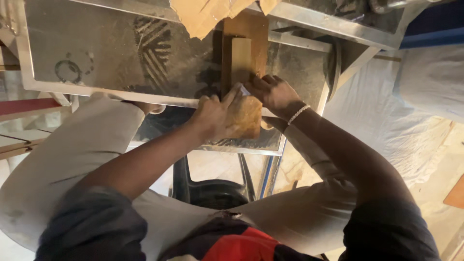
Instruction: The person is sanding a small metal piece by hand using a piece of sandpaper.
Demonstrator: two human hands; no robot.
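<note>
A brown wooden board (246, 121) lies on a dusty metal-framed table (111, 58), with a paler, narrower wooden block (240, 55) resting on its far half. My left hand (215, 116) presses flat on the near part of the board, index finger stretched toward the block. My right hand (273, 92), with a white bead bracelet at the wrist, is closed on a small white object whose tip touches the board beside the left index finger. What the small object is cannot be made out.
Torn brown cardboard (208, 14) overhangs the table's far edge. A dark plastic chair (212, 191) sits under me between my pale trouser legs. White cloth (386, 121) covers the floor at right, and wooden planks (19, 108) lie at left.
</note>
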